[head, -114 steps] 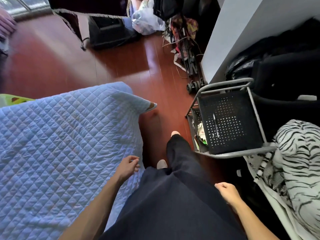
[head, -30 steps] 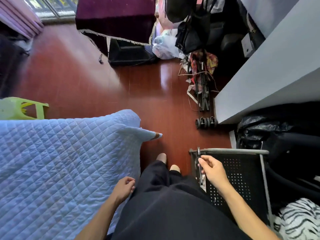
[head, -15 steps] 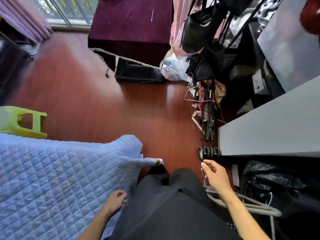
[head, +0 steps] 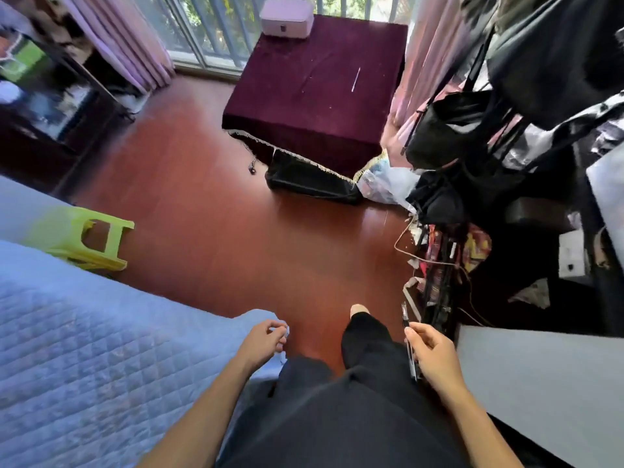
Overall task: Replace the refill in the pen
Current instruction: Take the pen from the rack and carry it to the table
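My right hand (head: 435,358) grips a slim black pen (head: 405,319) between thumb and fingers; the pen points up and away, its lower end sticking out under the hand beside my dark trouser leg. Loosely curled, my left hand (head: 261,341) hangs at the corner of the blue quilted bed cover (head: 84,349), fingers apart, nothing in it. A thin white stick, possibly a refill (head: 355,79), lies on the maroon cloth-covered table (head: 320,96) far ahead by the window.
Red wooden floor (head: 219,231) stretches ahead. A green plastic stool (head: 87,241) stands left by the bed. Black bags and clutter (head: 456,197) crowd the right side. A grey surface (head: 540,373) lies at lower right. A pink box (head: 287,16) sits on the table.
The view has tilted up from the black perforated stand toward the window. My right hand took the pen from that stand and now holds it near my leg. My left hand lifted slightly.
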`<state>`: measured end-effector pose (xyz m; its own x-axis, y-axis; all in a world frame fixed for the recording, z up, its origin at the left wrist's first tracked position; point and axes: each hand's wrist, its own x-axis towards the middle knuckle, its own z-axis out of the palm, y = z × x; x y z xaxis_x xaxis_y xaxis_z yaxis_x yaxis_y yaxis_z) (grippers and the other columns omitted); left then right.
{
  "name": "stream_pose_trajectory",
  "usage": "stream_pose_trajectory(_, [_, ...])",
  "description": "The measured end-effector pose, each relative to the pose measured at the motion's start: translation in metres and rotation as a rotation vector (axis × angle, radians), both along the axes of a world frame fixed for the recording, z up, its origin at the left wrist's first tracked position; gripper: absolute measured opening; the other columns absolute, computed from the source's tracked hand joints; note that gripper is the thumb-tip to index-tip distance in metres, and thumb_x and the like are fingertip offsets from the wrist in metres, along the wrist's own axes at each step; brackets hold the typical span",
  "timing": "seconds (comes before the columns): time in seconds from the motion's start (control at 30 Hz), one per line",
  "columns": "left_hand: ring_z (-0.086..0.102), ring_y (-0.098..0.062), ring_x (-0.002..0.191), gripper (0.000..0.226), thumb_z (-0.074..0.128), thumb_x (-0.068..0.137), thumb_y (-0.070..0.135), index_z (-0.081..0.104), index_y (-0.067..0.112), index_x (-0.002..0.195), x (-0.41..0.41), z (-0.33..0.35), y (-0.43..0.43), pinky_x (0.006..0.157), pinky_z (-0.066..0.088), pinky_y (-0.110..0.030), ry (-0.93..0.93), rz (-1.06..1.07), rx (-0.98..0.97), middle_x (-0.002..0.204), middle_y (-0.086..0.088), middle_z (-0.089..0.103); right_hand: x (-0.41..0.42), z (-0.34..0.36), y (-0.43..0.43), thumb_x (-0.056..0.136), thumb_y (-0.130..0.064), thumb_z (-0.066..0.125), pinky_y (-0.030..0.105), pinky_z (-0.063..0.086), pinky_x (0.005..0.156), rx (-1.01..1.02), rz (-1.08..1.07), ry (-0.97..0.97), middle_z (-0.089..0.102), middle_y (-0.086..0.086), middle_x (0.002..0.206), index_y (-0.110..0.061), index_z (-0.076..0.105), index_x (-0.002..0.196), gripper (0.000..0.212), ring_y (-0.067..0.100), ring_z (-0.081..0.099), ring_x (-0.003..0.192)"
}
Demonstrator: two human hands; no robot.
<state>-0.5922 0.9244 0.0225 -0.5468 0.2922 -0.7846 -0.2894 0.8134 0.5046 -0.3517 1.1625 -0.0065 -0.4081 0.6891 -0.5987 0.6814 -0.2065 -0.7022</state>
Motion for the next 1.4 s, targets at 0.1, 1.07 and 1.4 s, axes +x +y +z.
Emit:
stream_pose_trajectory(0.1, [0.051, -0.014, 0.061, 0.017, 0.045, 0.105, 0.007, 0.062, 0.005, 0.103, -0.007, 0.007, 0.011, 0.050, 0.044, -0.009, -0.008, 0.039, -0.059, 0.085, -0.011, 0.061, -0.037, 0.001, 0.043, 0.104, -0.017, 0.068, 0.022, 0.048, 0.068, -0.001, 0.087, 0.005, 0.078, -0.002, 0.092, -0.021, 0.075, 0.107, 0.008, 0.011, 0.068, 0.076])
stream_pose_trajectory(1.07, [0.057, -0.009, 0.052, 0.012, 0.054, 0.101, 0.014, 0.065, 0.013, 0.096, -0.397, -0.040, 0.116, 0.045, 0.043, -0.015, -0.051, 0.241, -0.066, 0.077, -0.005, 0.067, -0.475, 0.001, 0.195, 0.101, -0.017, 0.072, 0.046, 0.059, 0.087, 0.053, 0.201, 0.063, 0.080, -0.003, 0.084, -0.034, 0.074, 0.090, 0.021, 0.021, 0.075, 0.087])
stream_pose_trajectory(1.4, [0.057, -0.011, 0.056, 0.012, 0.053, 0.102, 0.013, 0.064, 0.011, 0.099, -0.522, -0.043, 0.192, 0.045, 0.043, -0.011, -0.038, 0.159, -0.123, 0.079, -0.006, 0.067, -0.587, -0.007, 0.270, 0.102, -0.015, 0.071, 0.052, 0.060, 0.088, 0.015, 0.129, 0.082, 0.079, -0.006, 0.081, -0.035, 0.075, 0.090, 0.023, 0.021, 0.075, 0.086])
